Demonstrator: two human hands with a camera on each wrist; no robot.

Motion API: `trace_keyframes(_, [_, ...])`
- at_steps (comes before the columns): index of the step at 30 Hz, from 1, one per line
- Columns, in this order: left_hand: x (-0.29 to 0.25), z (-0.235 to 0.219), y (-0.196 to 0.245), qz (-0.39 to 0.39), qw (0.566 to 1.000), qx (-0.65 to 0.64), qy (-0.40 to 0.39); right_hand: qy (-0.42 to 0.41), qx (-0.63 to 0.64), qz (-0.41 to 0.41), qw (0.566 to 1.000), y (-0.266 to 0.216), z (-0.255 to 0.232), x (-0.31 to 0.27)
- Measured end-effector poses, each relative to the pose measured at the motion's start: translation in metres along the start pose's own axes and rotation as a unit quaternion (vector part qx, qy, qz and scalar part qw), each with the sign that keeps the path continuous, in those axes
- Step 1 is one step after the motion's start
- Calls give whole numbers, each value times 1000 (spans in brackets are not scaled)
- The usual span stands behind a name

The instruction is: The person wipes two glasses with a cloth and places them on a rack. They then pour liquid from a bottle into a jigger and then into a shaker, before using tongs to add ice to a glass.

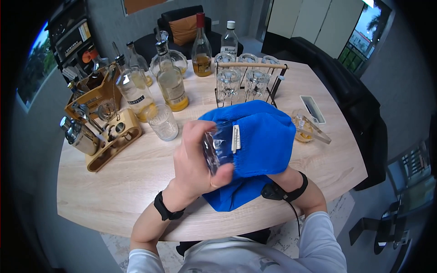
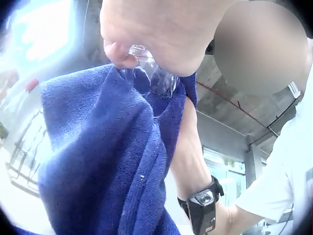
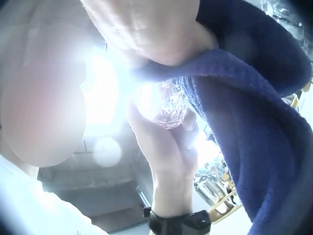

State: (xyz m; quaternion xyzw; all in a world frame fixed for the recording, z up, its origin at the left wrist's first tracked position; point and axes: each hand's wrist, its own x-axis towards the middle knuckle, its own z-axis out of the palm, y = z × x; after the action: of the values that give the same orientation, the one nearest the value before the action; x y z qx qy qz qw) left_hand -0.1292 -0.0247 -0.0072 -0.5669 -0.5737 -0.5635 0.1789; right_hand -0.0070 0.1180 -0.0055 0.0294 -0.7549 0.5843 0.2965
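In the head view my left hand [image 1: 189,157] grips a clear, patterned drinking glass [image 1: 217,148], its fingers and thumb curled round it. The glass is tipped sideways against a blue cloth [image 1: 268,141] with a white tag. The cloth drapes over my right hand [image 3: 146,29], hiding its fingers; in the head view only the heel and wrist show below the cloth's edge. From the right wrist view, the cloth runs between that hand and the glass. A long fold of cloth hangs down in the left wrist view, and I cannot tell how the right fingers lie.
A wire rack [image 1: 250,66] of upturned glasses stands behind the cloth. Another glass [image 1: 162,123] and several bottles [image 1: 171,86] are to the left, near a wooden bar-tool stand [image 1: 109,145] with a shaker [image 1: 77,134]. An amber glass dish [image 1: 302,127] with tongs is right.
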Motion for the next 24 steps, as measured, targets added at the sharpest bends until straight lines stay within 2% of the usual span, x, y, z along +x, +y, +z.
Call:
trace_keyframes(1, [0, 0, -1, 63, 997, 33, 12, 2, 33, 27, 999, -6, 4, 3])
trace_keyframes(2, [1, -1, 1, 56, 998, 16, 15, 5, 66, 54, 996, -13, 7, 6])
trace_keyframes(3, [0, -1, 0, 57, 998, 16, 16, 8, 22, 34, 999, -14, 9, 8])
trace_keyframes(5, [-1, 0, -3, -52, 997, -61, 17, 13, -24, 12, 1000, -15, 12, 10])
trace_keyframes(6, [2, -3, 2, -83, 994, -73, 12, 32, -104, -66, 992, -13, 12, 12])
trace_keyframes(7, [4, -5, 5, -81, 994, -75, 12, 52, -183, -143, 971, -10, 13, 14])
trace_keyframes(8, [6, -8, 6, -172, 976, -132, -10, 78, -157, -119, 977, -4, 19, 14])
trace_keyframes(9, [7, -6, 5, -214, 962, -169, -26, 79, -158, -120, 977, -4, 18, 15])
trace_keyframes(10, [8, -5, 3, -257, 944, -204, -39, 85, -217, -208, 950, -5, 18, 17])
trace_keyframes(11, [10, -3, 5, -256, 944, -204, -40, 90, -273, -294, 911, -8, 18, 18])
trace_keyframes(12, [11, -2, 7, -332, 895, -296, -33, 51, -322, -252, 911, -19, 15, 13])
trace_keyframes(13, [13, -1, 8, -404, 831, -383, -27, 51, -322, -252, 911, -14, 8, 8])
trace_keyframes(14, [12, -5, 3, -421, 805, -412, -67, -17, -359, -229, 905, -7, 3, 4])
trace_keyframes(15, [12, -3, 4, -421, 805, -412, -67, -84, -394, -204, 892, -2, 0, 1])
trace_keyframes(17, [16, -1, 9, -491, 740, -458, -38, -80, -391, -182, 899, 2, -1, -3])
trace_keyframes(18, [13, -1, 7, -492, 740, -457, -40, -77, -390, -170, 902, 2, -1, -3])
trace_keyframes(19, [8, -1, 3, -482, 759, -435, -57, -75, -388, -159, 905, 3, -1, -3])
trace_keyframes(22, [7, 1, 4, -455, 797, -392, -67, -36, -359, -250, 898, 21, -1, -1])
trace_keyframes(23, [7, 1, 6, -438, 816, -372, -58, -25, -318, -223, 921, 52, -2, -6])
trace_keyframes(24, [5, 3, 7, -438, 816, -372, -60, -18, -298, -208, 932, 56, -4, -8])
